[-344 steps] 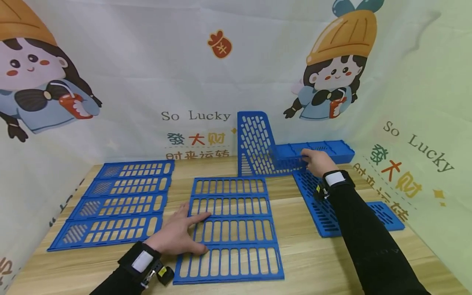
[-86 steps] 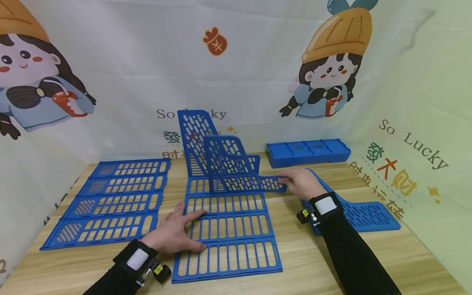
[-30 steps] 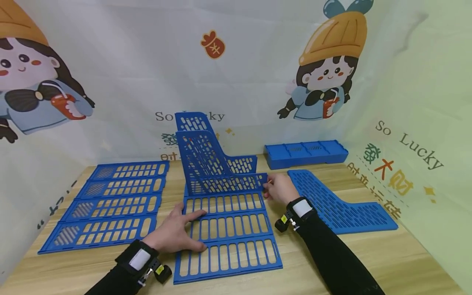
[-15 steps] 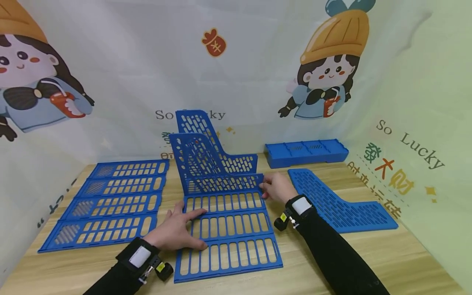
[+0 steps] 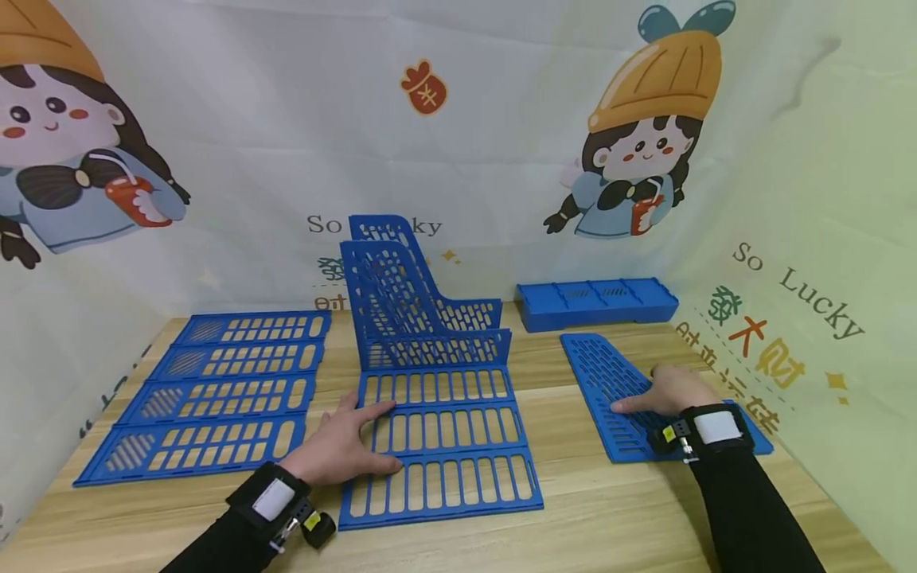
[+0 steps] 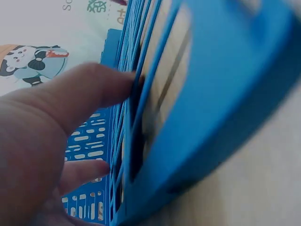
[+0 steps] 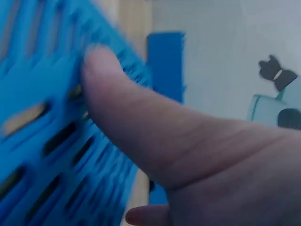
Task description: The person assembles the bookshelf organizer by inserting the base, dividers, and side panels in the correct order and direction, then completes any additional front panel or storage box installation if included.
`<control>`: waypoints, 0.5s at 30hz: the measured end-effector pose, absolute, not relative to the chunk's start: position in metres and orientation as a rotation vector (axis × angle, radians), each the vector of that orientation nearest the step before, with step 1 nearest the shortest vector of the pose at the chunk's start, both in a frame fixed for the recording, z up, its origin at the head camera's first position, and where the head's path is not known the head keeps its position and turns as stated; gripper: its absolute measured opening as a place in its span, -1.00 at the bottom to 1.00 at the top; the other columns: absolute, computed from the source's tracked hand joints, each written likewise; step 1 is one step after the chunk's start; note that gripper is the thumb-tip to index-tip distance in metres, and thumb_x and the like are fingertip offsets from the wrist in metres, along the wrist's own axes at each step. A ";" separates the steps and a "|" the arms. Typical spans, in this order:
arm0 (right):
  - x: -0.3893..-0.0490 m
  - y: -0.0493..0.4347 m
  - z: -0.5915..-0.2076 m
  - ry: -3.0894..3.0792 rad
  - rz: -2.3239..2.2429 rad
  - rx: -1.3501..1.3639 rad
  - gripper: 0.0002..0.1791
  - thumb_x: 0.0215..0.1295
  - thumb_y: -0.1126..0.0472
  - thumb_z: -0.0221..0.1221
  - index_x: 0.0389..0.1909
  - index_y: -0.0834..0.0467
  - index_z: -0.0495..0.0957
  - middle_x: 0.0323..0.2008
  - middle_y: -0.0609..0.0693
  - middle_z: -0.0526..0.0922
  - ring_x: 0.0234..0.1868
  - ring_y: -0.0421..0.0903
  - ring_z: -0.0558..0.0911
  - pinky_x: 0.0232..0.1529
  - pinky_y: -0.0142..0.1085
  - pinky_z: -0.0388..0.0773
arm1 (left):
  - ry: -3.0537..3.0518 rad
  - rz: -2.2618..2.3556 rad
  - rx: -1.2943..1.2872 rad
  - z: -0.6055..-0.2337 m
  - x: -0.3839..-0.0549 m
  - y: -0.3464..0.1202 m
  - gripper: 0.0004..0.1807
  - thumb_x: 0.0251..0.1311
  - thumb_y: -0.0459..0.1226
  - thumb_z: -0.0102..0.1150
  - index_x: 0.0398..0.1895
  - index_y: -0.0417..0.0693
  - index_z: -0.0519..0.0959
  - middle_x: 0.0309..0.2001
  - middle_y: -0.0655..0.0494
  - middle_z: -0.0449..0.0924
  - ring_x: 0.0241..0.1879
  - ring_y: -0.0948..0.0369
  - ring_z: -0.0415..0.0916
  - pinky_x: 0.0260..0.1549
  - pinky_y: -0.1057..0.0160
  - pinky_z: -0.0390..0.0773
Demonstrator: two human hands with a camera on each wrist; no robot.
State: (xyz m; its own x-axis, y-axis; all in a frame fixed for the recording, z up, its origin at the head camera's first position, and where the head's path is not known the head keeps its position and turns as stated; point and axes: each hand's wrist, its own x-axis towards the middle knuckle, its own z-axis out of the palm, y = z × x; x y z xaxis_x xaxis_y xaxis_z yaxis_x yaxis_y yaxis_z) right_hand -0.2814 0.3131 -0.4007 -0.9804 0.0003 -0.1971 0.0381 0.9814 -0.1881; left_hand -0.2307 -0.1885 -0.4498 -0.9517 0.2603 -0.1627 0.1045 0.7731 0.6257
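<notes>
My left hand (image 5: 340, 446), fingers spread and thumb out, rests on the left edge of a flat slotted blue plastic base panel (image 5: 458, 451). In the left wrist view, its thumb (image 6: 89, 87) touches the slats. Two L-shaped perforated blue side panels, like file-rack dividers, stand upright at the base's far end: a front one (image 5: 390, 294) and a rear one (image 5: 473, 312). My right hand (image 5: 673, 390) is over another L-shaped side panel (image 5: 598, 370) lying flat. Its thumb (image 7: 122, 89) extends over the slotted face; the other fingers are partly hidden.
A flat slotted blue panel (image 5: 222, 398) in several joined strips lies on the left of the wooden table (image 5: 573, 509). A long blue box-like piece (image 5: 598, 304) sits at the back right. Printed cloth (image 5: 286, 143) hangs behind and along the sides.
A second L-shaped panel was brought over and stood on the base. My right hand has let go of it and moved right to the flat panel. My left hand stays put.
</notes>
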 end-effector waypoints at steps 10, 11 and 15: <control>-0.281 0.319 -0.406 2.970 -0.307 0.100 0.02 0.08 -0.43 0.57 -0.04 0.51 0.61 -0.20 0.35 0.70 -0.24 0.16 0.64 -0.15 0.11 0.71 | 2.806 0.955 0.279 -0.461 -0.234 -0.186 0.07 0.03 0.25 0.67 0.61 0.09 0.50 0.70 -0.60 -0.07 0.62 -0.65 -0.04 0.56 -0.67 -0.15; -0.280 0.319 -0.406 2.975 -0.319 0.112 0.01 0.08 -0.42 0.58 -0.04 0.51 0.60 -0.22 0.33 0.68 -0.25 0.15 0.62 -0.18 0.08 0.70 | 2.814 0.940 0.282 -0.464 -0.236 -0.187 0.08 0.03 0.27 0.66 0.61 0.09 0.50 0.70 -0.58 -0.07 0.62 -0.64 -0.03 0.55 -0.67 -0.14; -0.277 0.321 -0.406 2.982 -0.387 0.130 -0.02 0.10 -0.38 0.58 -0.02 0.48 0.56 -0.22 0.31 0.66 -0.25 0.16 0.61 -0.22 0.00 0.64 | 2.798 0.917 0.249 -0.461 -0.235 -0.186 0.05 0.09 0.24 0.64 0.63 0.10 0.47 0.73 -0.52 -0.11 0.64 -0.63 -0.08 0.56 -0.67 -0.15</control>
State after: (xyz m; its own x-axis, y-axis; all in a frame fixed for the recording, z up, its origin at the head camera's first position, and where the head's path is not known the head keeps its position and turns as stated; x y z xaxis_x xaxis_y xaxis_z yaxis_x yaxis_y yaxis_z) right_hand -0.2773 0.3211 -0.4058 -0.9877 0.0683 -0.1408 0.1019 0.9634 -0.2479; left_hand -0.2346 -0.1862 -0.4605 -0.9685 0.2160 -0.1238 0.1009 0.7950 0.5982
